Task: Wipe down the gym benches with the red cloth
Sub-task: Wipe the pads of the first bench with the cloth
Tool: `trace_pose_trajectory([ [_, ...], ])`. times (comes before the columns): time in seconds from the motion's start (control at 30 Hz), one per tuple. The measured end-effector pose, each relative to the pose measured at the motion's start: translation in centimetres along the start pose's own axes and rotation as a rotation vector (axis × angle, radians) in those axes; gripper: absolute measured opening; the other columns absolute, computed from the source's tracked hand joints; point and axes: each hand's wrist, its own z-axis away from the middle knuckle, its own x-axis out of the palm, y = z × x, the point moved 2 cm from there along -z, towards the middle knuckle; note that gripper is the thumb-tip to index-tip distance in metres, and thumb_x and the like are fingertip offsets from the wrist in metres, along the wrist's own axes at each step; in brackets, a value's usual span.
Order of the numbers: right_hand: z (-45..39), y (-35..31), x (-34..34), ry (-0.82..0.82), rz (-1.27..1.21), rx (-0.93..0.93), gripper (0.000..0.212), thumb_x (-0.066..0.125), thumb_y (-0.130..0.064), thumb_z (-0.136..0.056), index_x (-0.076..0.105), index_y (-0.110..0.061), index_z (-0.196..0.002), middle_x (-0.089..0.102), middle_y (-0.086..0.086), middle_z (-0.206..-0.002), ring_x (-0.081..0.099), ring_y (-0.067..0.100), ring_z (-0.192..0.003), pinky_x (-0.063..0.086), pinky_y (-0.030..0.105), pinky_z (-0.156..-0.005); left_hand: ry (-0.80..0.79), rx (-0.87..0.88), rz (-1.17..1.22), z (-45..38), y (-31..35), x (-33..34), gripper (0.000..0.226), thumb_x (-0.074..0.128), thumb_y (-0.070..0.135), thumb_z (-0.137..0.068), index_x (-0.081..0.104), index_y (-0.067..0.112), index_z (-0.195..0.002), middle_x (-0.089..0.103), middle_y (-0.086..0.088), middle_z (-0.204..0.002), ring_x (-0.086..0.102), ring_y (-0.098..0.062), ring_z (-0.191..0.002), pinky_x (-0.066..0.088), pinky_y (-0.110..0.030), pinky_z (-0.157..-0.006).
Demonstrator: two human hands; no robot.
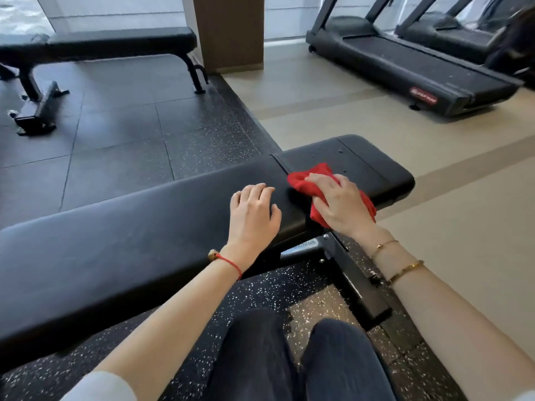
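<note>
A long black padded bench (130,241) runs across the view from lower left to centre right, split by a seam into a long pad and a short seat pad (362,160). My right hand (338,204) holds the bunched red cloth (307,179) against the pad right at the seam. My left hand (254,215) rests on the long pad just left of the cloth, fingers lightly curled, holding nothing. A few water drops dot the seat pad. A second black bench (115,43) stands at the far left by the window.
Two treadmills (405,70) stand at the far right on beige floor. A brown pillar (231,33) rises behind the benches. The bench's metal foot (356,282) juts toward my knees (289,357) over speckled rubber flooring.
</note>
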Motion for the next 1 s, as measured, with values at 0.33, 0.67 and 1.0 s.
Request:
trace_pose_trajectory([
  [0.33,-1.4,2.5,1.3,-0.129,0.020,0.119,0.056,0.044,-0.056,-0.091,0.032,-0.049,-0.145,0.028,-0.023,-0.156,0.024,0.026,-0.146,0.016,0.044,-0.121,-0.041,0.005,-0.108,0.0,0.7,2.3,0.045,0.043,0.032,-0.095,0.058,0.013,-0.134,0.056,-0.008,-0.141,0.047,-0.029,-0.133,0.031,-0.052,-0.114],
  [0.67,-6.1,2.3,2.0,-0.249,0.044,0.009,0.057,0.039,-0.055,-0.096,0.020,-0.050,-0.149,0.016,-0.021,-0.161,0.008,0.031,-0.150,0.004,0.045,-0.123,0.030,0.032,-0.150,-0.6,0.3,2.5,0.042,0.043,0.034,-0.091,0.061,0.016,-0.125,0.059,-0.002,-0.134,0.052,-0.026,-0.126,0.038,-0.048,-0.107],
  [1.0,-9.2,11.6,0.4,-0.224,0.070,-0.079,0.053,0.039,-0.047,-0.097,0.027,-0.046,-0.149,0.022,-0.018,-0.160,0.019,0.029,-0.148,0.012,0.046,-0.122,0.067,0.026,-0.118,-1.1,0.9,2.8,0.041,0.046,0.034,-0.090,0.062,0.021,-0.126,0.060,0.004,-0.133,0.052,-0.021,-0.128,0.035,-0.040,-0.110],
])
